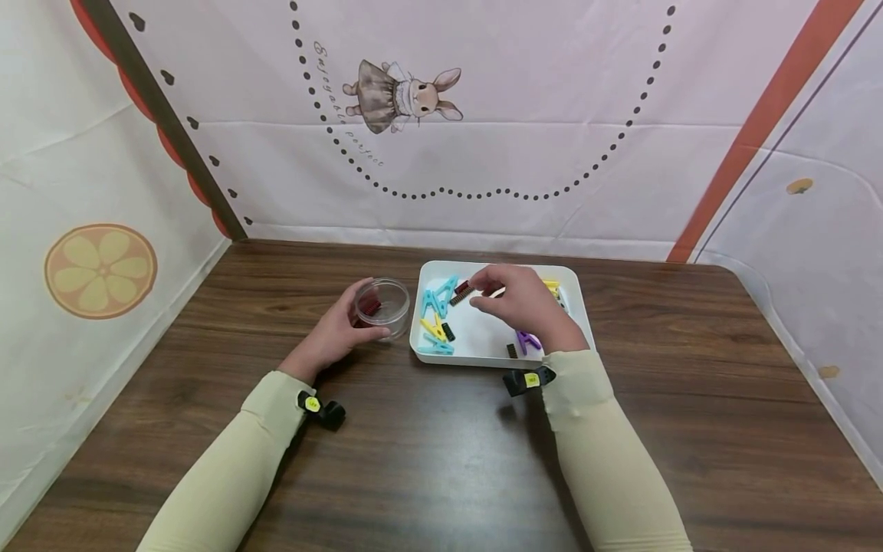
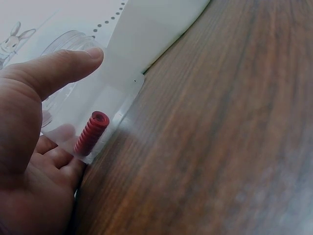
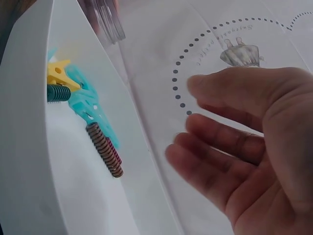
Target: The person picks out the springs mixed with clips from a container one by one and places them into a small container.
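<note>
A dark wood-grain table (image 1: 414, 460), with a soft glare at its near middle, runs back to a pale printed cloth (image 1: 524, 153) that also covers the left and right sides. A rabbit print (image 1: 400, 96) lies sideways on the far side, and an orange-slice print (image 1: 101, 271) marks the left. Toward the table's far edge, the left hand (image 1: 338, 326) curls thumb and fingers round a clear jar (image 1: 389, 313) holding a red spring (image 2: 92, 133). Just right sits a white tray (image 1: 479, 337) of coloured clips (image 1: 428, 300) and springs (image 3: 104, 149). Above it hangs the right hand (image 1: 520, 301), fingers loosely bent, parted from the thumb, gripping nothing.
</note>
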Motion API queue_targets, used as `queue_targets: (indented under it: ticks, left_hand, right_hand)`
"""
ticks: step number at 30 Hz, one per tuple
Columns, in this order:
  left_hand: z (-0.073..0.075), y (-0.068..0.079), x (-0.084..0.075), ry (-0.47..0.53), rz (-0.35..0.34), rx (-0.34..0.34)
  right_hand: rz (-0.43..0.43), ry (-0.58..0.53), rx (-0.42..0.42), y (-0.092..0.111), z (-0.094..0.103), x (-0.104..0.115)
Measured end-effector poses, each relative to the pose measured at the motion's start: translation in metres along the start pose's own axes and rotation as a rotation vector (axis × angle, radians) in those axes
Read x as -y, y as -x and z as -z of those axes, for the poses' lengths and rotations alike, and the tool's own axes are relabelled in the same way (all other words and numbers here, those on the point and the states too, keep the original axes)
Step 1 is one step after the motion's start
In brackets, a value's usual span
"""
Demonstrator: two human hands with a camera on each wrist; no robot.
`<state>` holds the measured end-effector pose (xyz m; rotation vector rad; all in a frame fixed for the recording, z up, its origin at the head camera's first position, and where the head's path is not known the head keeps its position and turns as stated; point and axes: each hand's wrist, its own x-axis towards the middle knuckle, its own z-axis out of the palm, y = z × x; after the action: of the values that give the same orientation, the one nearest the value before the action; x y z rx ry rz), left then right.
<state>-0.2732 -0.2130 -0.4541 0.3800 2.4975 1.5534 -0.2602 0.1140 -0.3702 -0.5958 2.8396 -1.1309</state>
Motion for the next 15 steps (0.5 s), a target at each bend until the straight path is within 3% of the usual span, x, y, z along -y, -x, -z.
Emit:
queue_targets:
  ticks: [9, 15]
  left_hand:
    - [0.000, 0.013, -0.029, -0.015, 0.009, 0.014]
    - [-0.001, 0.015, -0.033, -0.011, 0.009, 0.015]
  right_hand:
    - [-0.020, 0.085, 0.109, 0.002, 0.005, -0.005]
    - [-0.049, 0.097, 0.201, 0.004, 0.007, -0.006]
